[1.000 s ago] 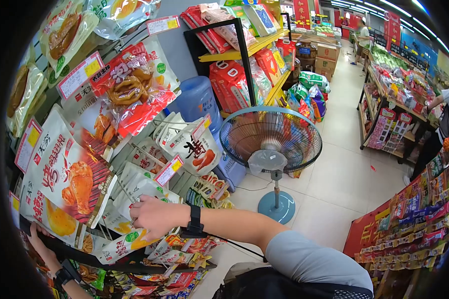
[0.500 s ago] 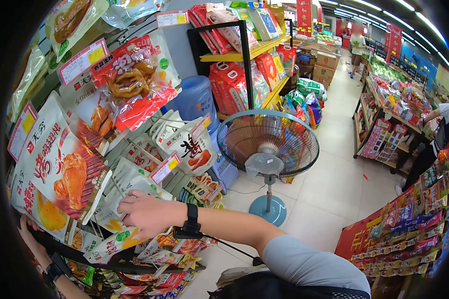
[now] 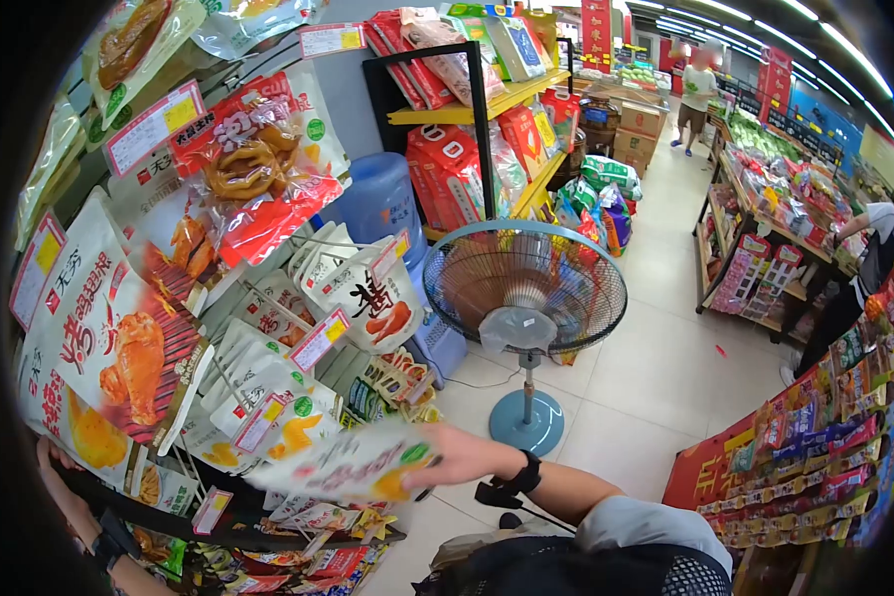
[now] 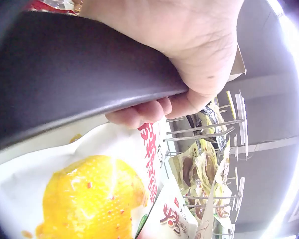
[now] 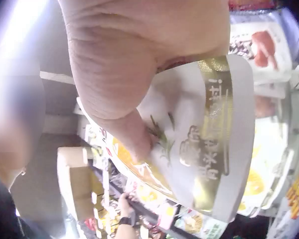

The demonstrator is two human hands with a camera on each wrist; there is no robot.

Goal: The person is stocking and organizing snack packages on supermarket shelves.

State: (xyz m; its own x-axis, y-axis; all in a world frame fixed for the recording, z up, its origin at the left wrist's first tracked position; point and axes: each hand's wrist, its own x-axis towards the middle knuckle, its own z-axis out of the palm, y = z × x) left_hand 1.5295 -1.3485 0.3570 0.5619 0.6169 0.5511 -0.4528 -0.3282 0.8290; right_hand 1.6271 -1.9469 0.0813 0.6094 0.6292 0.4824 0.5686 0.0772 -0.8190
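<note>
My right hand (image 3: 457,459) pinches a white snack bag (image 3: 353,465) by one end, out in front of the hanging bags; the bag is blurred in the head view. In the right wrist view the thumb of the right hand (image 5: 134,55) presses on the printed face of the bag (image 5: 184,114), which has gold lettering. At lower left, my left hand (image 3: 68,489) grips the black shelf edge (image 4: 79,79), fingertips curled under it in the left wrist view. Next to those fingers hangs a bag with a yellow chicken picture (image 4: 94,194).
More white bags (image 3: 298,417) hang on metal hooks with price tags (image 3: 318,340). A standing fan (image 3: 526,288) is on the tiled floor, beside a blue water jug (image 3: 379,199). Snack racks (image 3: 815,437) line the right, and a person (image 3: 698,89) stands in the aisle.
My right hand has come away from the hooks, moving right and down toward my body with a white bag in its grasp. The left hand stays at the shelf edge.
</note>
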